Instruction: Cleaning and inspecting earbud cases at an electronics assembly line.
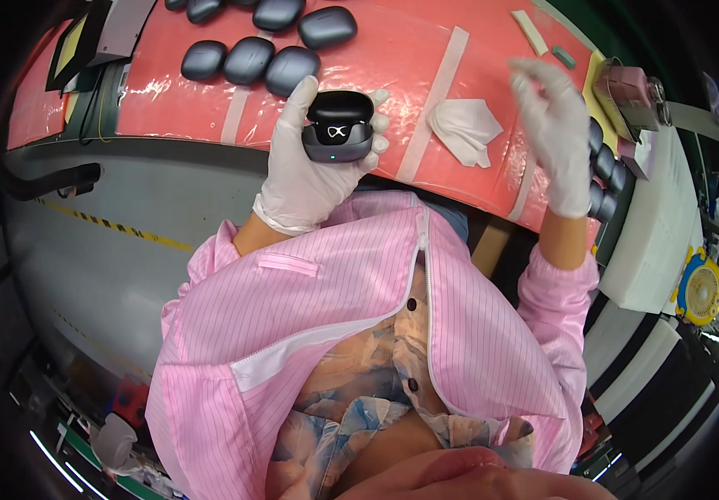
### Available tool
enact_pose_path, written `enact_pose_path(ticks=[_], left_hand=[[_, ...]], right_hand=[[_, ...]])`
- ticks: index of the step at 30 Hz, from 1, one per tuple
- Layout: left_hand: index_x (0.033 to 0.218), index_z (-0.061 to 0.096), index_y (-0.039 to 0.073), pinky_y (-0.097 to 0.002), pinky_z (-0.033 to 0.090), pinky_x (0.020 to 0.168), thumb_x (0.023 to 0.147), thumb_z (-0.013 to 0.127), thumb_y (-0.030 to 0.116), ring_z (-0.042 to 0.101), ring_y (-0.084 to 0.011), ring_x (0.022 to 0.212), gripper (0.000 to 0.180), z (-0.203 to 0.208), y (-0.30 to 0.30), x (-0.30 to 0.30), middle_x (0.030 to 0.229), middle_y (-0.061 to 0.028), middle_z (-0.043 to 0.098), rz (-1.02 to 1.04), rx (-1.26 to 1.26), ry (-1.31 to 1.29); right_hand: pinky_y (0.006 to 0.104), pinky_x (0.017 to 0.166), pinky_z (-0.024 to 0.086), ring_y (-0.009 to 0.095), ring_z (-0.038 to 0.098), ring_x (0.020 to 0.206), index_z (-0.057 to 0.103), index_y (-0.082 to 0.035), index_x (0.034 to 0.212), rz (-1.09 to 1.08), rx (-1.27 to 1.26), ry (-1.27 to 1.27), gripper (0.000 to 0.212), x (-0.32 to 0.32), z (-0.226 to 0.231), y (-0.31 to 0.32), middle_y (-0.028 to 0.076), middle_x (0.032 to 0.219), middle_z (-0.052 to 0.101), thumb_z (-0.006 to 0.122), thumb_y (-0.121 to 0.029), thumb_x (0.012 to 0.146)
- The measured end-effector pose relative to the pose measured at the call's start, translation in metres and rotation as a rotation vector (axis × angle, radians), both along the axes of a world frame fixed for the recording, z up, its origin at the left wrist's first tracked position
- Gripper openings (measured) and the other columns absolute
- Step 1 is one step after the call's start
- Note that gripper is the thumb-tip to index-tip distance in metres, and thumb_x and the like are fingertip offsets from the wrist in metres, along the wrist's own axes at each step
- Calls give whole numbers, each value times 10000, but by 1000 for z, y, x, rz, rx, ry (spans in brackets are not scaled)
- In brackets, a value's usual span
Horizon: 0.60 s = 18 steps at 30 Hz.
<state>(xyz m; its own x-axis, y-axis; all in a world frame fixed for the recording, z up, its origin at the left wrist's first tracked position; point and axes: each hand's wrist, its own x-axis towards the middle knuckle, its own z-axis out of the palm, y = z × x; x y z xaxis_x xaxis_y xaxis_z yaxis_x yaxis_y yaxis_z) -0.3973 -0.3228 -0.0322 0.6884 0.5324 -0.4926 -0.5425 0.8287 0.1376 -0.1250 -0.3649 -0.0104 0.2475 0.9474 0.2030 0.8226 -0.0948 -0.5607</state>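
Note:
My left hand (pixel 297 179), in a white glove, holds a dark earbud charging case (pixel 337 152) at the table's near edge. The case's lid stands up, its black inside shows, and a small green light glows on its front. My gloved right hand (pixel 555 133) is raised at the right side of the table with its fingers stretched out and nothing visible in them. A crumpled white cloth (pixel 464 129) lies on the table between my two hands. Beside the right hand are several dark cases (pixel 608 162), partly hidden by it.
Several closed dark cases (pixel 249 61) sit at the far left of the red, plastic-covered table (pixel 401 62). A white strip (pixel 530 33) and a small green block (pixel 564 57) lie at the far right, near a pinkish container (pixel 624 86). A yellow-and-blue round object (pixel 699 287) is further right.

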Motion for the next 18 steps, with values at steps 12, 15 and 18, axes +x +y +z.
enact_pose_path(ticks=[12, 15, 18], left_hand=[[1023, 619, -33, -308, 493, 566, 939, 401, 535, 640, -234, 692, 614, -18, -9, 3, 883, -141, 665, 41, 167, 168], [993, 631, -18, -308, 491, 554, 929, 425, 543, 640, -232, 687, 602, -14, -6, 7, 852, -132, 671, 19, 165, 149], [947, 643, -8, -314, 490, 540, 921, 444, 544, 639, -225, 681, 587, -11, -6, 12, 818, -113, 673, 6, 157, 207]], right_hand=[[221, 784, 463, 103, 596, 862, 627, -29, 1118, 112, -12, 328, 221, -23, -9, 52, 63, 975, 674, 563, -74, 912], [233, 761, 478, 113, 600, 838, 632, -18, 1061, 509, 115, 277, 189, -68, 12, 11, 53, 945, 660, 591, -9, 877], [261, 728, 499, 142, 611, 817, 635, -14, 1011, 734, 145, 101, 223, -97, 0, -4, 57, 911, 650, 665, 28, 794]])
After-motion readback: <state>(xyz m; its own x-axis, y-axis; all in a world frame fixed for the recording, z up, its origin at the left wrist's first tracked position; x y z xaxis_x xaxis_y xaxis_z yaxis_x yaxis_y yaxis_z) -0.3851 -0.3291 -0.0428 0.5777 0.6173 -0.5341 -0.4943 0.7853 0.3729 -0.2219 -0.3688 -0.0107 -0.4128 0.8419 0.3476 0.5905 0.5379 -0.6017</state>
